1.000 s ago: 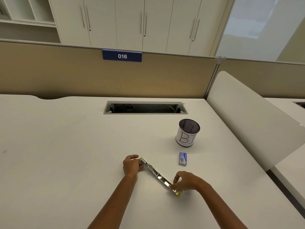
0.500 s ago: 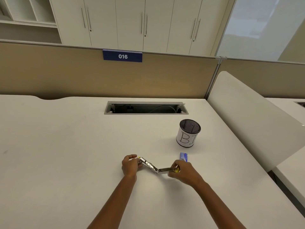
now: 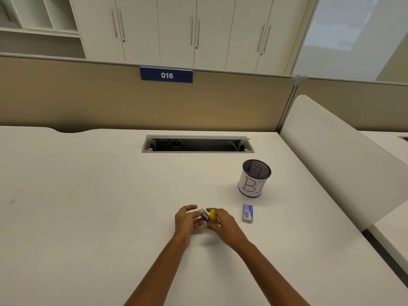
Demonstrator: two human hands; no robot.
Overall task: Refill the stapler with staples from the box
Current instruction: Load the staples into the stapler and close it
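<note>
Two hands meet low over the table (image 3: 106, 206), with the stapler (image 3: 207, 215) between them. The right hand (image 3: 224, 224) has its fingers curled round the stapler's yellow end and grips it. The left hand (image 3: 187, 219) is half spread with the thumb raised, its fingers reaching to the stapler's metal side; blur hides whether it grips. The staple box (image 3: 247, 213) lies flat just right of the right hand, not touching it. Beyond the box stands a mesh cup (image 3: 254, 182).

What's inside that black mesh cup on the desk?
In the mesh cup only its dark inner wall shows, nothing rising above the rim. Its bottom is hidden by the near wall.
</note>
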